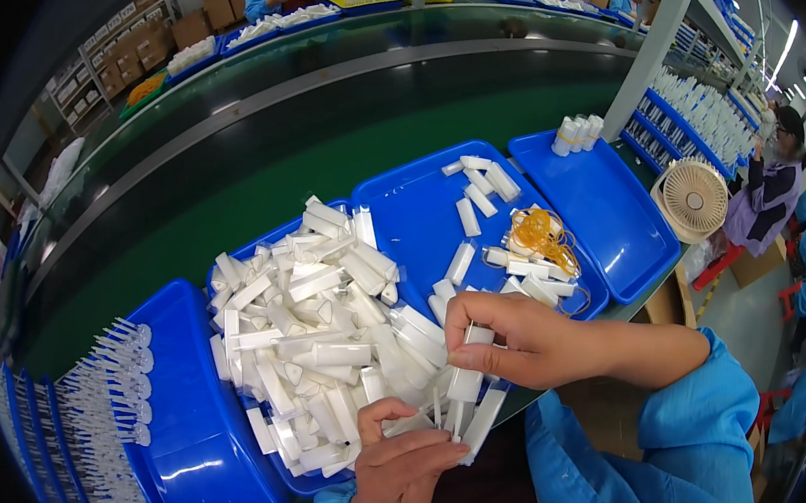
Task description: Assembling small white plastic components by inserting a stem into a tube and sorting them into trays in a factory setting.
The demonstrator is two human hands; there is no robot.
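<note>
over the blue tray (398, 203), ur right hand (520, 338) pinches a white plastic piece (466, 380) w/ fingers closed; left hand (403, 467) curls round more white strips (426, 421) below.

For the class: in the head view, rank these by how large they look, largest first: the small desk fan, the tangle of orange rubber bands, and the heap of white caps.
1. heap of white caps
2. desk fan
3. orange rubber bands, though the fan sits farther away, so these two are close.

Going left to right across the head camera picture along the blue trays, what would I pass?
Row of white applicators → heap of white plastic pieces → bunch of orange rubber bands → white bottles standing on the far-right tray → small round fan.
</note>
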